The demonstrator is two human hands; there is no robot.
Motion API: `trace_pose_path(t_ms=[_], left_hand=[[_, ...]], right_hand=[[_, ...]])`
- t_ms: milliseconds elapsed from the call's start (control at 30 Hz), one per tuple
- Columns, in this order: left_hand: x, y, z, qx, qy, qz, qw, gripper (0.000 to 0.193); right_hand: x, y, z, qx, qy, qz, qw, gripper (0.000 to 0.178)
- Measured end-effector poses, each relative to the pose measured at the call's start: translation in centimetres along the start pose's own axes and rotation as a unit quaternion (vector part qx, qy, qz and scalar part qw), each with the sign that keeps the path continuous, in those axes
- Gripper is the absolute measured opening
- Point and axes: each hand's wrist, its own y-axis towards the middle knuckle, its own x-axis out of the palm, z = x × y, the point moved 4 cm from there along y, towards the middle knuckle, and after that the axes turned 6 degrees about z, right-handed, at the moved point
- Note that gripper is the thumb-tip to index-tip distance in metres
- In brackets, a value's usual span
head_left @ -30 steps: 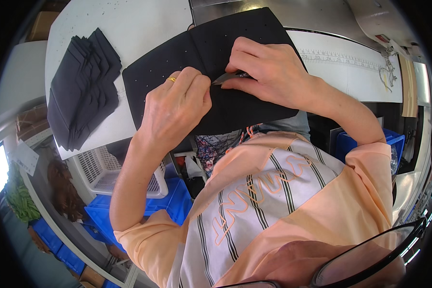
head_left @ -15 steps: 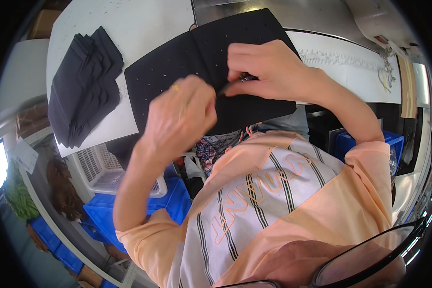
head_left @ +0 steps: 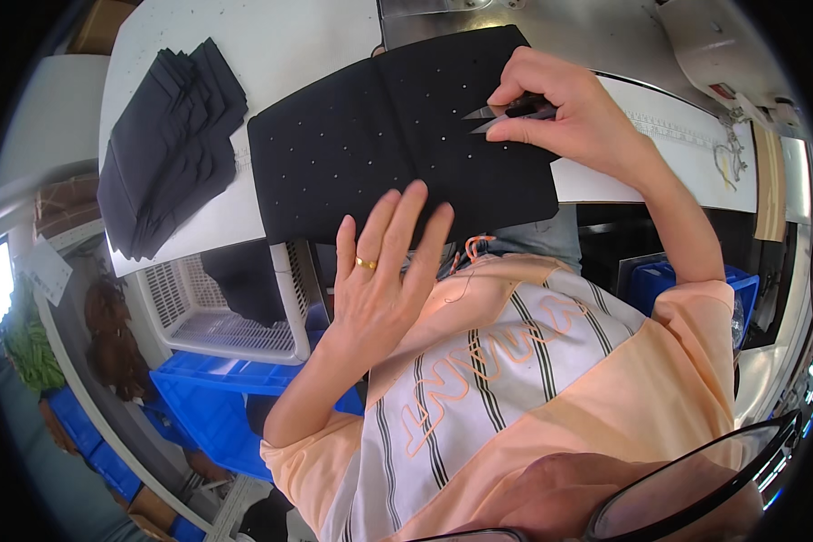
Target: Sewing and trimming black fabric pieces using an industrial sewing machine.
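A black fabric panel with rows of small white specks lies over the white table's edge. My left hand, a gold ring on one finger, is spread open at the panel's near edge, with the fingertips over the cloth. Thread snips with a black grip are held in my right hand above the panel's right part. Their pointed blades stand apart and aim left, with no thread visible between them. On the left of the table lies a fanned stack of dark fabric pieces.
Below the table edge at left, a white plastic basket holds a dark cloth piece, above a blue crate. A ruler strip runs along the right of the table. Beyond the panel is a metal plate.
My left hand has drawn back toward my body from the right one, its closed fingers now spread. My right hand has moved right and up, showing the snips. The panel has shifted slightly.
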Motion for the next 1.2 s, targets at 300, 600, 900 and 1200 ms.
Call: trace_pose_path(t_ms=[300,600,900,1200], left_hand=[[0.9,0.5,-1.4,-0.052,0.005,-0.016,0.999,0.07],[0.5,0.9,-1.3,-0.059,-0.01,0.021,0.998,0.065],[0.5,2.7,-0.1,-0.09,0.011,0.052,0.995,0.043],[-18.1,-13.3,-9.5,-0.438,0.059,0.254,0.86,0.025]], right_hand=[[4.4,1.0,-1.9,-0.112,-0.108,0.037,0.987,0.026],[4.8,1.5,-2.5,-0.167,-0.145,0.056,0.974,0.023],[0.4,1.9,1.4,0.0,0.109,0.145,0.984,0.008],[-0.7,2.9,9.9,0.101,0.329,0.169,0.924,0.02]])
